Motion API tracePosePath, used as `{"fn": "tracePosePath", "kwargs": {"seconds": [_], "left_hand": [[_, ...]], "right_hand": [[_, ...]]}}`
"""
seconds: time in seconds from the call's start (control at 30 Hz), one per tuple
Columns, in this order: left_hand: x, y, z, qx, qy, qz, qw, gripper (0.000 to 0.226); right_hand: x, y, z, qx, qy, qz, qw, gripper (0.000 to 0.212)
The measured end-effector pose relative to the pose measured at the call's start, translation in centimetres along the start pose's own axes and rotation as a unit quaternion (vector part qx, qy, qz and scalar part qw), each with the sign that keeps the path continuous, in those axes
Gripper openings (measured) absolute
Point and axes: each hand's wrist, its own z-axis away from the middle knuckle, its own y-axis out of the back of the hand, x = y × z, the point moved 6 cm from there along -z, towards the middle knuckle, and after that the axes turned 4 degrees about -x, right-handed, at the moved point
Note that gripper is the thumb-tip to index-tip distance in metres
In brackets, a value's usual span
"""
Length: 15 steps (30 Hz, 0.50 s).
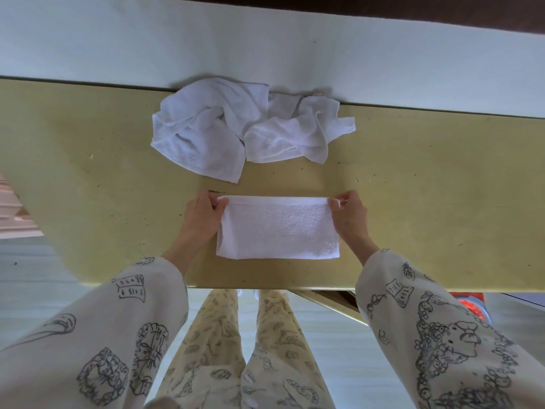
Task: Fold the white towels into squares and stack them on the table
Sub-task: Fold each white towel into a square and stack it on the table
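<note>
A white towel (277, 228) lies flat on the yellow table (103, 178) as a wide rectangle, folded in half, close to the near edge. My left hand (203, 215) pinches its far left corner. My right hand (349, 215) pinches its far right corner. Both far corners sit just above the tabletop. Beyond it, a heap of crumpled white towels (244, 128) rests against the wall at the table's far edge.
A pale wall (265, 45) runs along the back of the table. The table's near edge (265, 286) is right in front of my legs. A red object (472, 305) sits on the floor under the right side.
</note>
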Motion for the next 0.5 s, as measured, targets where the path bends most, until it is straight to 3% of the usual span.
{"fn": "tracePosePath", "kwargs": {"seconds": [0.13,0.27,0.4,0.5], "left_hand": [[-0.8,1.5,2.0,0.081,0.014,0.005,0.997,0.024],[1.5,0.3,5.7,0.201,-0.189,-0.167,0.947,0.025],[4.4,-6.4,6.9,0.121,-0.345,-0.234,0.901,0.034],[3.1,-8.9,5.1,0.076,-0.346,-0.31,0.882,0.041]], "right_hand": [[0.2,1.2,1.3,0.048,0.016,-0.063,0.997,0.042],[0.1,1.1,4.2,0.115,0.155,0.014,0.981,0.041],[-1.6,-4.9,6.4,0.064,0.336,0.178,0.923,0.043],[-0.7,-7.4,5.9,0.049,0.35,0.246,0.902,0.05]]}}
